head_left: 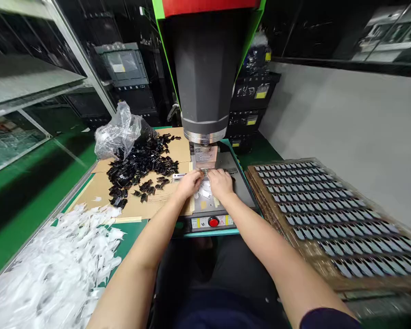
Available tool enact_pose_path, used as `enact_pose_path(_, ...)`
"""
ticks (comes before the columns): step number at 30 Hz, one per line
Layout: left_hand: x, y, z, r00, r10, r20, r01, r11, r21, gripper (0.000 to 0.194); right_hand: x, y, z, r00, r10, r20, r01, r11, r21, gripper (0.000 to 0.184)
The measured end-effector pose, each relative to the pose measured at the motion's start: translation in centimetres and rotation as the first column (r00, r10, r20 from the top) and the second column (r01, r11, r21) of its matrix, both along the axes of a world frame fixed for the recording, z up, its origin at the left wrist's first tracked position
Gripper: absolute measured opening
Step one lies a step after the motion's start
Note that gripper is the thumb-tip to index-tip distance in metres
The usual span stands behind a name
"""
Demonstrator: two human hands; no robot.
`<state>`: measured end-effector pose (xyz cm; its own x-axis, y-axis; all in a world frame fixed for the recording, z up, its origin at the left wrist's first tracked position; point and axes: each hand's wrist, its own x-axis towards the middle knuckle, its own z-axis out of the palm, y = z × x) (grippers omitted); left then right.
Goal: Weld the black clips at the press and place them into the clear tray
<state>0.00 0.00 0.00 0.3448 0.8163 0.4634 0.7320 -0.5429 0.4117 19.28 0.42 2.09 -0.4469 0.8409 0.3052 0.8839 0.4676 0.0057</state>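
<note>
Both hands, the left hand and the right hand, meet at a small metal fixture directly below the press horn, behind the middle of the desk's front edge. The fingers curl inward from both sides; whether either grip pinches a part, I cannot tell.

The chief risk is a fingertip caught if the horn drops while the hands are this near. A forearm dipping between could knock the red button at the front edge of the base plate. Loose white scraps just in front of the fixture might slip under a part and tilt it.

Leftward, room is tight: black parts crowd the cardboard, and white film reaches the desk's left edge. The plate's right half lies freer, up to the desk's right edge.
</note>
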Motion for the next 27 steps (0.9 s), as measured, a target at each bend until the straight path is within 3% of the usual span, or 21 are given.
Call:
enact_pose_path(5, -0.7, 0.1, 0.7, 0.987, 0.037, -0.159, -0.027, 0.998, 0.065, 0.016, -0.2, -0.5, 0.0, 0.999, 0.048, 0.001, -0.048, 0.999, -0.023, 0.044)
enact_pose_path(11, 0.7, -1.2, 1.0, 0.971, 0.13, -0.202, -0.132, 0.991, 0.004, 0.02, 0.0, -0.7, 0.0, 0.998, 0.05, -0.039, -0.052, 0.998, -0.044, 0.049)
enact_pose_path(15, 0.0, -3.4, 2.3, 0.967, 0.089, -0.24, -0.099, 0.994, -0.033, 0.031, 0.4, -0.5, -0.1, 0.995, 0.053, -0.086, -0.058, 0.997, -0.057, 0.05)
enact_pose_path(17, -2.0, -5.3, 2.9, 0.953, 0.164, -0.255, -0.179, 0.983, -0.034, 0.035, 0.4, -0.4, 0.0, 0.992, 0.06, -0.109, -0.066, 0.996, -0.055, 0.048)
enact_pose_path(19, -5.0, -7.8, 3.3, 0.895, 0.358, -0.267, -0.38, 0.925, -0.031, 0.036, -0.4, -0.8, 0.1, 0.988, 0.067, -0.139, -0.072, 0.997, -0.035, 0.043)
enact_pose_path(22, -9.8, -11.5, 3.0, 0.697, 0.664, -0.272, -0.697, 0.717, -0.035, 0.037, -3.6, -1.9, 0.1, 0.964, 0.177, -0.198, -0.183, 0.983, -0.015, 0.034)
enact_pose_path(25, -12.9, -13.9, 2.0, 0.532, 0.797, -0.287, -0.841, 0.536, -0.074, 0.041, -9.3, -2.8, 0.2, 0.903, 0.347, -0.253, -0.375, 0.924, -0.069, 0.037)
enact_pose_path(27, -13.8, -14.6, 1.3, 0.507, 0.809, -0.298, -0.861, 0.495, -0.122, 0.04, -13.4, -2.9, 0.3, 0.874, 0.414, -0.254, -0.453, 0.884, -0.115, 0.04)
